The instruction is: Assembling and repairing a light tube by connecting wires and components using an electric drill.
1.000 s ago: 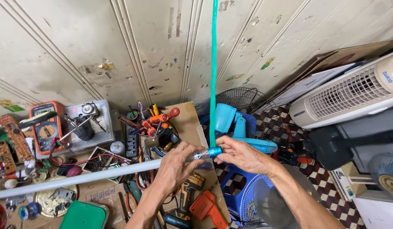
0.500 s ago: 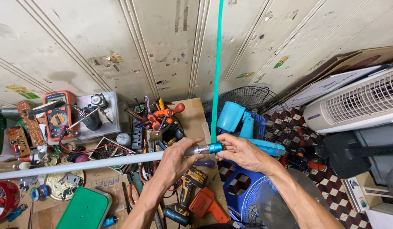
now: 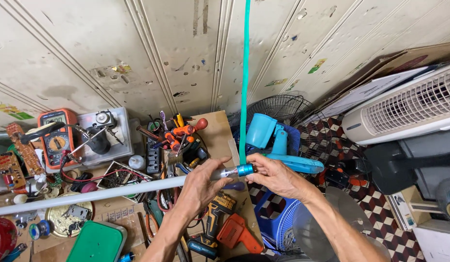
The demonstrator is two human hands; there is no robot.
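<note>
A cluttered wooden worktop (image 3: pixel 220 131) carries pliers, a multimeter (image 3: pixel 57 138) and a cordless drill (image 3: pixel 212 225). Across it runs a long white fluorescent tube (image 3: pixel 89 194) — the left hand (image 3: pixel 203 184), fingers wrapped round it near its end, the right hand (image 3: pixel 276 174) pinching its blue end cap (image 3: pixel 245 170).

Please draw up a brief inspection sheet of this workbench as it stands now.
Surface: wooden workbench, mostly covered.
Job's things: white tube lamp held level; teal end cap at its tip, beside a teal strip.
Clutter: orange multimeter, orange-handled pliers, cordless drill, green lid.
Grippers: left hand grips the tube; right hand pinches the cap.
Cables: red lead by the meter.
Surroundings: blue fan, white air cooler, tiled floor.
</note>
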